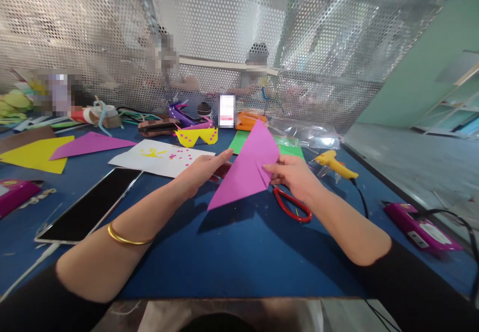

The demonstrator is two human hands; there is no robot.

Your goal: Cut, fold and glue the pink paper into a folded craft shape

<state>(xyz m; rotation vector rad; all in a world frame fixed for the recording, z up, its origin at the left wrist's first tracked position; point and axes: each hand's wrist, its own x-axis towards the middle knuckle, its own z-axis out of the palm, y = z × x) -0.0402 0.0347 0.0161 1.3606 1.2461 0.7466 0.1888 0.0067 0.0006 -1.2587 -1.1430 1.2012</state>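
A folded purple paper triangle [249,169] is held up above the blue table [232,252]. My left hand [204,169] grips its left edge, fingers stretched along the fold. My right hand [294,174] pinches its right corner between thumb and fingers. Under my right hand lie red-handled scissors [294,207], partly hidden by the paper. A gold bangle circles my left forearm.
A tablet [90,204] lies at the left, a white sheet [160,158] with yellow and pink bits behind it. Yellow paper glasses [197,136], green paper [290,148], a yellow glue gun [335,165], pink devices [421,227] and more coloured sheets [35,153] surround. People sit behind the perforated screen [93,47].
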